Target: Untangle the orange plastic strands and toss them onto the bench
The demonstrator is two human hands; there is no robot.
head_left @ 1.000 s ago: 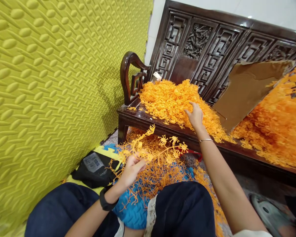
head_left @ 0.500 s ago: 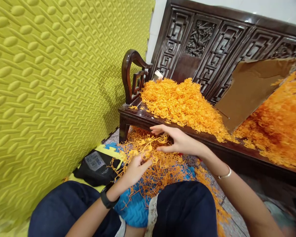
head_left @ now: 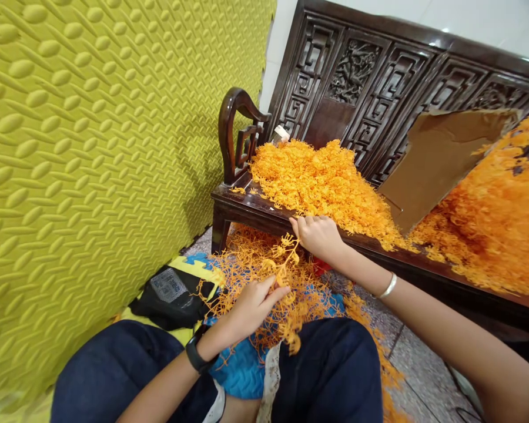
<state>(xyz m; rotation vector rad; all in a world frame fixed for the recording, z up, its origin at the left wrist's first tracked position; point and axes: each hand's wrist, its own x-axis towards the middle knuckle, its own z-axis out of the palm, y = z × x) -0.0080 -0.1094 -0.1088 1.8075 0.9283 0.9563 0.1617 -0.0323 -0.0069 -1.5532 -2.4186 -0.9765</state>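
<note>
My left hand point(head_left: 252, 302), with a black wristband, pinches the lower end of an orange plastic sprig point(head_left: 285, 261). My right hand point(head_left: 317, 235), with a silver bangle on its wrist, is closed on the sprig's upper end, just below the front edge of the dark wooden bench point(head_left: 264, 214). A tangle of orange plastic stems point(head_left: 251, 264) lies on the floor and over my lap, under both hands. A heap of small orange plastic flowers point(head_left: 324, 182) covers the bench seat above my right hand.
A yellow embossed foam wall point(head_left: 92, 164) stands at the left. A brown cardboard sheet point(head_left: 436, 158) leans on the bench back, with more orange pieces point(head_left: 494, 223) to its right. A black pouch point(head_left: 170, 296) and blue foam mat point(head_left: 240, 370) lie by my knees.
My right hand left the flower heap on the bench, came down to the stems and closed on the sprig that my left hand holds. The left hand stayed near my lap.
</note>
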